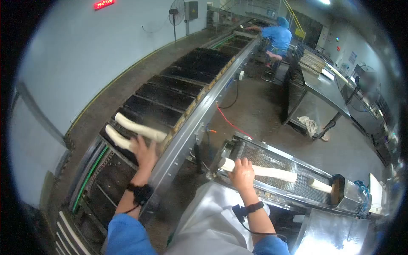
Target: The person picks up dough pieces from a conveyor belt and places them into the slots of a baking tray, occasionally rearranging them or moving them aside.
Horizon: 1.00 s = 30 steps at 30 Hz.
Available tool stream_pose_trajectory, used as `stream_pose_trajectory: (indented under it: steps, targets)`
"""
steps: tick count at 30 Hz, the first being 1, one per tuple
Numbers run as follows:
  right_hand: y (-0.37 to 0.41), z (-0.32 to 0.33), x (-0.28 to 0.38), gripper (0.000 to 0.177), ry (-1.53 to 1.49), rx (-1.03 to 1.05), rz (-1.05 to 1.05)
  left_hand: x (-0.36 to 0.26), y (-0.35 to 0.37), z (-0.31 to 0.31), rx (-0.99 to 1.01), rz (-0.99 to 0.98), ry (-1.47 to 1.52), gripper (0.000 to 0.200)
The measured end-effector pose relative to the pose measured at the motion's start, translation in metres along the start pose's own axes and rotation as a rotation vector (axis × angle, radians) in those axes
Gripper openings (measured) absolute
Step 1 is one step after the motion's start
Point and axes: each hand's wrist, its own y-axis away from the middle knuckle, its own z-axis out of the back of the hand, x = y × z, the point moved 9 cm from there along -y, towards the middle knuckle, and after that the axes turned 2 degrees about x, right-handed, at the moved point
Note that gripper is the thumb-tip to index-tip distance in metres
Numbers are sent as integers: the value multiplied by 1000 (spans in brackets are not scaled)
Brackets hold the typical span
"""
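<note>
Two pale dough logs lie side by side on a black tray on the long conveyor: an upper dough log [140,127] and a lower dough log [117,138]. My left hand [144,152], slightly blurred, has its fingers spread at the near end of the lower log; the fingers partly hide that end. To the right, my right hand [243,174] is closed from above over a third dough log [276,173], near its left end. That log rests on the metal mesh belt. Farther right on the belt, a shorter-looking dough piece [319,185] sits by the machine's outlet.
Black trays [165,95] line the long conveyor, bounded by a metal side rail [204,108]. A mesh belt [255,155] runs at my right. A co-worker in blue [278,36] stands at the far conveyor. A steel table [325,91] stands at right.
</note>
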Motion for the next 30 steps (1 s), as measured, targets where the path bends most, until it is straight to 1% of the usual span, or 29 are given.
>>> stream_pose_trajectory:
  steps: [1,2,3,4,5,7,8,9,10,11,12,13,15,16,17,18,19,20,21,22,23,24,25,26,27,29,30]
  targets:
    - [1,1,5,44,-26,-4,19,-36,-3,-1,30,-127,-114,76]
    - [3,5,10,45,-38,-31,37,-56,-9,-17,111,-184,-204,76]
    - [4,5,14,45,-31,-22,44,-74,-13,-31,295,-199,-356,78]
    - [6,7,18,45,-63,-34,56,-93,-12,-33,330,-235,-455,79]
    - [7,11,22,45,-97,-47,68,-100,-17,-38,295,-310,-491,76]
    - [8,9,26,45,-136,-14,56,-113,-24,-43,301,-438,-410,72]
    - [10,9,27,46,-201,-33,43,-115,-27,-45,300,-433,-405,72]
    - [11,9,27,48,-267,-52,27,-120,-30,-45,279,-456,-366,68]
    - [12,4,27,48,-263,-50,29,-123,-32,-46,257,-480,-327,63]
    - [12,2,26,44,-335,-103,25,-122,-34,-50,258,-479,-323,63]
    - [11,1,23,40,-406,-155,20,-124,-37,-49,202,-492,-300,59]
    - [8,-6,22,40,-402,-150,19,-123,-38,-49,148,-503,-276,55]
    - [-8,-35,2,30,-996,-11,-377,-120,-43,-55,190,-481,-281,54]
    - [-23,-36,3,24,-1264,13,-436,-118,-44,-58,224,-464,-291,53]
    - [-43,2,17,23,-1298,-60,-423,-118,-44,-57,223,-459,-293,53]
    - [-64,18,21,30,-1374,-119,-390,-117,-44,-59,241,-432,-291,54]
    - [-85,46,27,39,-1384,-181,-338,-114,-44,-60,258,-405,-288,55]
    - [-101,79,43,49,-1498,-175,-295,-112,-44,-62,259,-402,-290,55]
    - [-120,108,55,50,-1572,-217,-169,-113,-43,-62,214,-440,-260,56]
    - [-137,136,74,49,-1676,-163,-47,-116,-41,-60,169,-482,-231,57]
    - [-146,163,91,47,-1765,-146,31,-115,-39,-60,169,-488,-234,57]
    - [-155,184,104,53,-1806,-184,163,-114,-35,-60,152,-518,-275,57]
    - [-164,200,123,57,-1869,-76,264,-116,-32,-60,136,-546,-315,58]
    - [-173,201,131,61,-1911,-14,298,-117,-32,-59,200,-497,-337,57]
    - [-177,200,139,65,-1951,52,333,-119,-30,-56,199,-500,-337,57]
    - [-173,182,149,74,-1982,131,319,-115,-27,-54,222,-482,-339,57]
    - [-170,172,150,84,-1914,134,356,-115,-28,-52,220,-481,-340,57]
